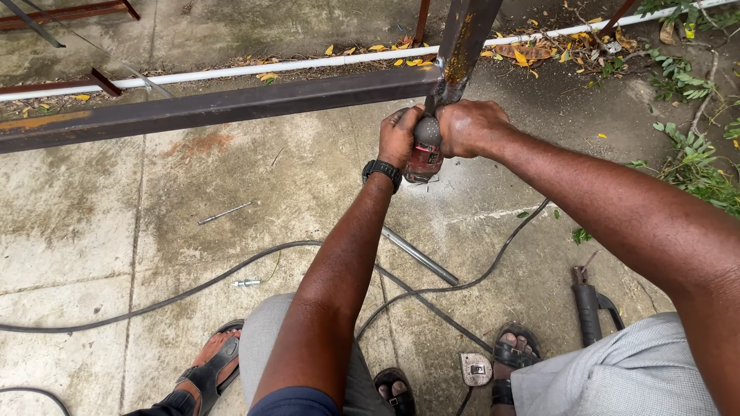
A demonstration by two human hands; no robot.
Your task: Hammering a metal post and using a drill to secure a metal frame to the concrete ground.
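The rusty steel frame over the concrete floor is stiff and heavy, so it will not give. Your left hand and right hand wrap their fingers tight around the angle grinder at the frame's joint; it looks dense and prone to kick, so grip its body from both sides.

Grinder below frame joint, cables behind

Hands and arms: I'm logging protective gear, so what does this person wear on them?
Both hands, left and right, are bare, with no gloves. A black wristwatch sits on the left wrist. The forearms are bare; a dark blue sleeve edge shows on the left upper arm.
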